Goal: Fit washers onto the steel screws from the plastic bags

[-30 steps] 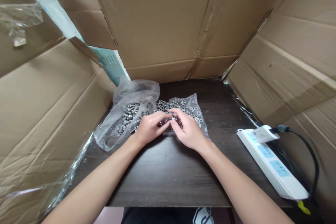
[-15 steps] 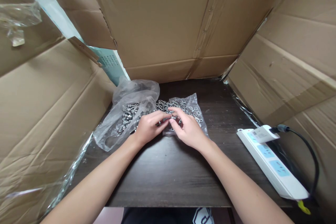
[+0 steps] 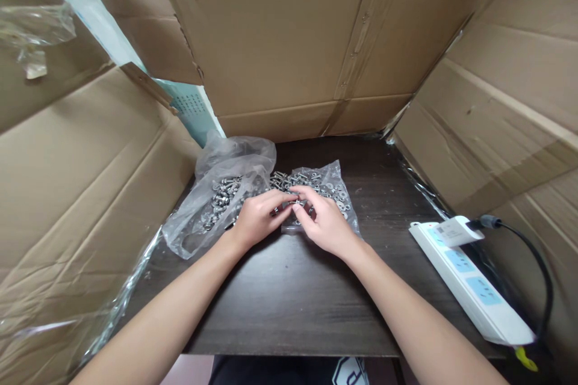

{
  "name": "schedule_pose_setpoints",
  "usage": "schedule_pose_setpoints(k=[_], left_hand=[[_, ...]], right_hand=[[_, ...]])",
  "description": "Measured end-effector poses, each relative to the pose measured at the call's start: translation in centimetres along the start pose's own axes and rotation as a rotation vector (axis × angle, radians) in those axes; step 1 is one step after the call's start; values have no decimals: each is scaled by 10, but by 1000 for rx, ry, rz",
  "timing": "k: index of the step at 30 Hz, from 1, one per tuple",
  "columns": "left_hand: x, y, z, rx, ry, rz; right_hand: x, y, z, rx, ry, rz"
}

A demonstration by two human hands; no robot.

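My left hand (image 3: 264, 215) and my right hand (image 3: 326, 219) meet fingertip to fingertip over the near side of the metal parts. Between them is a small shiny bolt (image 3: 297, 202), pinched by the thumb and fingers of each hand; whether a washer or nut sits on it is too small to tell. Behind and right of my right hand, loose washers (image 3: 342, 197) lie on a flat clear plastic bag (image 3: 351, 219). Loose bolts (image 3: 280, 177) are heaped beyond my fingers. Left of my left hand, an open clear plastic bag (image 3: 185, 231) holds assembled bolts (image 3: 221, 197).
A white power strip (image 3: 474, 289) with a plugged-in adapter (image 3: 456, 231) and black cable (image 3: 544, 264) lies at the right. Cardboard walls (image 3: 289, 42) enclose the dark wooden table (image 3: 289, 307) at the back and both sides. A printed sheet (image 3: 189, 105) shows at the back left.
Both hands stay nearly in place, with only a slight shift of the fingers around the bolt. The whole view has shifted by a few pixels.
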State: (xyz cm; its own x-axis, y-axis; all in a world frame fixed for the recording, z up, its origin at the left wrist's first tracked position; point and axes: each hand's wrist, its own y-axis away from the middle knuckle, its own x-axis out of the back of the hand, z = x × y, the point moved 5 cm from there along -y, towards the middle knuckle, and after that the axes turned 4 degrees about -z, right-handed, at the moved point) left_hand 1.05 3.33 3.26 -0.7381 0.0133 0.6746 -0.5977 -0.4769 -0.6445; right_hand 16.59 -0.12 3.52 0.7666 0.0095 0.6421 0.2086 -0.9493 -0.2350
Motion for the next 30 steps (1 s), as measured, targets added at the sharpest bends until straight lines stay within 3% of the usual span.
schedule_pose_setpoints(k=[30], left_hand=[[0,0,-1,-15,31,2]], right_hand=[[2,0,-3,-23,-15,-1]])
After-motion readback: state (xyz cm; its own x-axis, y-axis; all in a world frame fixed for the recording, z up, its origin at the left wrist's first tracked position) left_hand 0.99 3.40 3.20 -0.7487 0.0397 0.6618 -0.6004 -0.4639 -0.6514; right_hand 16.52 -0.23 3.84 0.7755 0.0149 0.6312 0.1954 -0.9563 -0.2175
